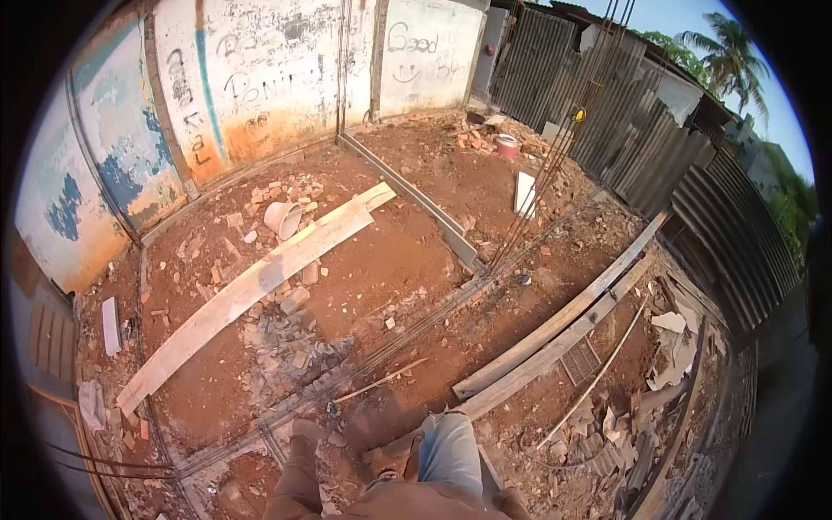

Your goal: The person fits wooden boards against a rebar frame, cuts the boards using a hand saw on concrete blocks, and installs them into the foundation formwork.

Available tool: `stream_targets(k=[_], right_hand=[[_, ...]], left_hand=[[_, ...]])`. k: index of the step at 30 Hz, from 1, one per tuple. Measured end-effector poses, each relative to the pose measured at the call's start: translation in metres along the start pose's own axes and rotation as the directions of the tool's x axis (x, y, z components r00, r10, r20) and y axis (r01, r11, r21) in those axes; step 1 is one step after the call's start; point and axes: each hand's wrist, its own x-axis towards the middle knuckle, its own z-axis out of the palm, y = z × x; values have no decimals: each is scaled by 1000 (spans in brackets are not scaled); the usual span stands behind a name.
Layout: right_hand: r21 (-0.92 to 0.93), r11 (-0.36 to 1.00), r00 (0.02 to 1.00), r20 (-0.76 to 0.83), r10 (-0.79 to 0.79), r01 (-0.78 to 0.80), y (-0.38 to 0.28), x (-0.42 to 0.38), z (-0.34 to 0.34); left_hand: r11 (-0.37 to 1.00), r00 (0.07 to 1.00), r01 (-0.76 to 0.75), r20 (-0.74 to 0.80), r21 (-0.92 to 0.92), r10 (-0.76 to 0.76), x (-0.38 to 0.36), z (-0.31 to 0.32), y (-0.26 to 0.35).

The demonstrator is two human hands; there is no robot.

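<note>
At the bottom, my left arm in a brown sleeve reaches down, and my left hand (305, 430) is a small dusky shape at its end. Its fingers cannot be made out, nor whether anything is in them. It is nearest to a line of thin rebar (381, 351) and a thin stick (381, 381) on the ground. Only a bit of brown sleeve (511, 503) shows on my right side; my right hand is out of sight. My leg in light blue jeans (451, 451) stands beside long timber boards (555, 325).
A long pale plank (260, 277) crosses reddish soil, near a tipped bucket (282, 220) and brick rubble. Upright rebar (555, 152) rises from a trench line. A metal beam (412, 199) lies farther back. Broken sheets (676, 347) litter the right, below corrugated fencing (607, 104).
</note>
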Motion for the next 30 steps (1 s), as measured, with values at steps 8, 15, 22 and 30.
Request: stream_targets(k=[8, 15, 22, 30], right_hand=[[65, 998, 1000, -14, 17, -16, -142, 152, -108], [297, 949, 984, -167, -56, 105, -272, 323, -227], [525, 686, 815, -554, -174, 503, -471, 295, -480], [231, 729, 669, -633, -391, 645, -735, 413, -643]], left_hand=[[942, 953, -285, -155, -175, 260, 179, 117, 123], [380, 814, -343, 473, 859, -335, 270, 172, 221], [477, 982, -168, 190, 863, 3, 383, 150, 303], [365, 825, -57, 250, 929, -507, 543, 192, 273]])
